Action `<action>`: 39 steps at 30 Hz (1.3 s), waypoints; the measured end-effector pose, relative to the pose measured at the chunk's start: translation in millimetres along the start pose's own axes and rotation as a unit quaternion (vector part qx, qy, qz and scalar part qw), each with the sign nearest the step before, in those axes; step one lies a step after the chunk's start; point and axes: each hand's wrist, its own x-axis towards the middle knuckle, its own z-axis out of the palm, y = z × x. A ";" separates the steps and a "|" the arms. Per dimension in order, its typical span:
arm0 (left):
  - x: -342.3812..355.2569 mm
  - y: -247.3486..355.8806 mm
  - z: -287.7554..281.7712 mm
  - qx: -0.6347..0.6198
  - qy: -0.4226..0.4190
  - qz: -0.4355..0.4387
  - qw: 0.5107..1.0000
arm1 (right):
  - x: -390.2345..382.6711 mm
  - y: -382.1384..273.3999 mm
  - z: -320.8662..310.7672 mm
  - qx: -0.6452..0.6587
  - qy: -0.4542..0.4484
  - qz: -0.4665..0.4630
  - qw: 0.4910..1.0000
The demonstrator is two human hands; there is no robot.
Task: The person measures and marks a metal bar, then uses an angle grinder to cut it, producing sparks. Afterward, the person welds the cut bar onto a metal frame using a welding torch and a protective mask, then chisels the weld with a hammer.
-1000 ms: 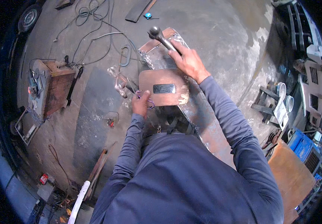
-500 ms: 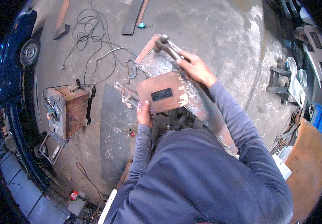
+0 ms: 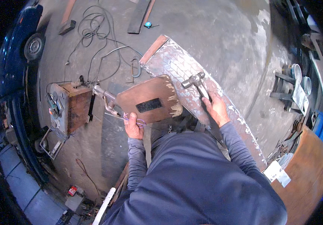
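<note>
My left hand is closed at the lower edge of a brown hand-held welding shield, which has a dark rectangular window and a chipped right edge. Purple wire loops around the fingers. A silvery metal clamp-like tool sticks out past the shield's left side; whether the same hand grips it is hidden. My right hand is wrapped round the handle of a ball-peen hammer. The hammer's head is over a long metal panel with flaking white and reddish paint, lying diagonally before me.
A C-clamp lies left of the panel's far end. Tangled cables spread over the concrete floor. At left stands a boxy wheeled machine, with a dark blue vehicle beyond. A dark stand with buckets is at right.
The hammer has come back toward me and right, away from the panel's far end. The welding shield and clamp-like tool have shifted left. My view has moved slightly.
</note>
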 end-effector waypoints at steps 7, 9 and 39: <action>-0.8 30.1 30.3 0.057 -0.125 0.009 0.991 | 27.8 -48.6 -31.8 0.099 -0.089 -0.109 0.985; 3.9 34.0 41.6 0.049 -0.172 -0.012 0.984 | 52.7 -72.2 -31.6 0.257 -0.254 -0.109 0.926; 31.4 130.4 -10.5 -0.063 0.159 0.245 0.954 | 9.3 -83.5 16.3 0.324 -0.186 0.080 0.924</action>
